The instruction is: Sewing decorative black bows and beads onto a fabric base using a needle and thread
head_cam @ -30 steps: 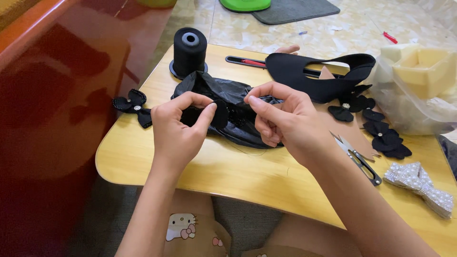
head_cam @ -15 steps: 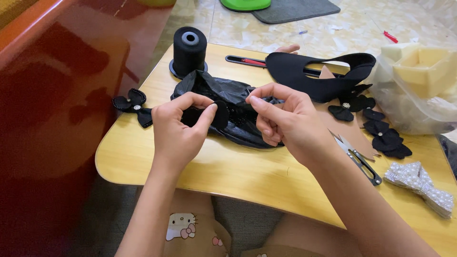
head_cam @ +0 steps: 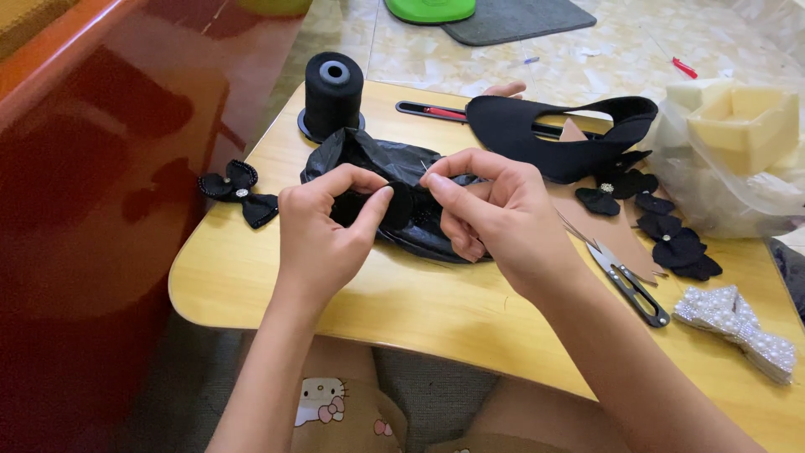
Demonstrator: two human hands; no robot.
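Over the black bag [head_cam: 394, 189] on the worktop [head_cam: 436, 302], both hands meet. Left hand [head_cam: 323, 222] pinches a small black cloth piece [head_cam: 394, 205] between thumb and forefinger, fingers closed tight on it. Right hand [head_cam: 495, 210] has fingers curled shut just beside it, thumb and forefinger pressed at the piece's right edge; a thin needle [head_cam: 424, 165] tip seems to poke up there, too small to be sure. Versus a second ago, almost nothing moved: hands sit in the same spot over the bag, the right fingertips only slightly nearer the left. So the stitching-like work looks mid-step, grip unchanged, piece not set down.

Behind the bag: black thread spool [head_cam: 333, 92]. Left of the bag: a black bow [head_cam: 239, 191] at the worktop edge. Right of the bag: black shoe upper [head_cam: 553, 134], loose black flowers [head_cam: 662, 235], snips [head_cam: 629, 281], pearl bow [head_cam: 738, 327], clear bag of foam blocks [head_cam: 738, 134] at the far right.
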